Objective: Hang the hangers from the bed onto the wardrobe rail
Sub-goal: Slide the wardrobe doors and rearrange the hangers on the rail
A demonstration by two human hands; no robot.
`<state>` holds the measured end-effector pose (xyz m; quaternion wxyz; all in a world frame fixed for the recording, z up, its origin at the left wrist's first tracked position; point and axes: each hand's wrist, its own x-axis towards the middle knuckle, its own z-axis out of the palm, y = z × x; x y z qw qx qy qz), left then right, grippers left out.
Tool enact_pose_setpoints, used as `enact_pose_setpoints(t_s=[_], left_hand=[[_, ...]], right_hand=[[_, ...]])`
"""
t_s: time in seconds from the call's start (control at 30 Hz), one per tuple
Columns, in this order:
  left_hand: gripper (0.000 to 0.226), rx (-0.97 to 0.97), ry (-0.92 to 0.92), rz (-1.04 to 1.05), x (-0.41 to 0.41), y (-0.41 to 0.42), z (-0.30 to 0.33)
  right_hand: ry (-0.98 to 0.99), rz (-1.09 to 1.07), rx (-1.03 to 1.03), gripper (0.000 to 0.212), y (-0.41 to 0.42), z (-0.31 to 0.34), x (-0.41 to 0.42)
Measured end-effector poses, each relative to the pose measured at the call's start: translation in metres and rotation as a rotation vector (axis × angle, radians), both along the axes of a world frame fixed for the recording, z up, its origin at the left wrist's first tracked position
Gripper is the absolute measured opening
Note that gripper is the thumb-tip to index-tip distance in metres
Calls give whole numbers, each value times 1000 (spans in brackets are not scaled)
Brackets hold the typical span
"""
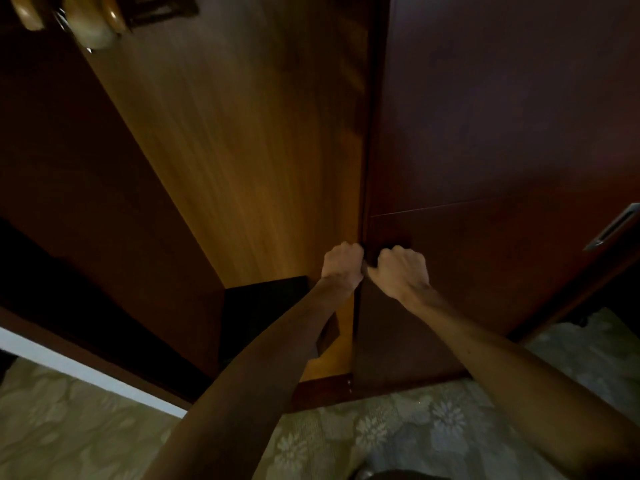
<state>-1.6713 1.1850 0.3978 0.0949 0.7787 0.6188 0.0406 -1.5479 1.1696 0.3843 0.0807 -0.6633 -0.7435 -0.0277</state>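
Both my hands reach to the left edge of a dark wooden sliding wardrobe door. My left hand curls its fingers round that door edge. My right hand sits just to its right, fingers curled against the same edge, with the fingertips hidden. The wardrobe's lit wooden interior stands open to the left. Several light wooden hangers hang at the top left inside it; the rail itself is hidden. No bed is in view.
A metal recessed handle sits on the door at the far right. A dark box or drawer unit stands on the wardrobe floor. Floral-patterned carpet covers the floor below. A white strip runs along the lower left.
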Motion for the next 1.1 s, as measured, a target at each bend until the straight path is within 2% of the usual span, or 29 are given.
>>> enact_pose_setpoints(t_s=[0.33, 0.4, 0.6, 0.7, 0.77, 0.87, 0.93, 1.0, 1.1], left_hand=[[13, 44, -47, -40, -8, 3, 5], [10, 70, -98, -14, -12, 5, 15], [12, 217, -178, 48, -45, 18, 81], [18, 326, -239, 140, -74, 26, 124], [22, 415, -311, 201, -95, 29, 159], [27, 561, -449, 273, -125, 32, 213], [21, 622, -603, 312, -144, 37, 244], [15, 627, -787, 319, -156, 44, 271], [34, 535, -1032, 333, -165, 58, 319]], right_hand=[[78, -26, -45, 41, -3, 14, -13], [122, -40, -14, 43, -2, 27, -18], [332, 24, 130, 52, -5, 104, -39], [467, 107, 192, 45, -6, 155, -57], [535, 130, 245, 31, -8, 190, -69], [652, 155, 338, 41, -3, 241, -81], [729, 161, 417, 46, 5, 272, -87], [790, 157, 479, 55, 17, 300, -93], [831, 155, 569, 74, 36, 338, -108]])
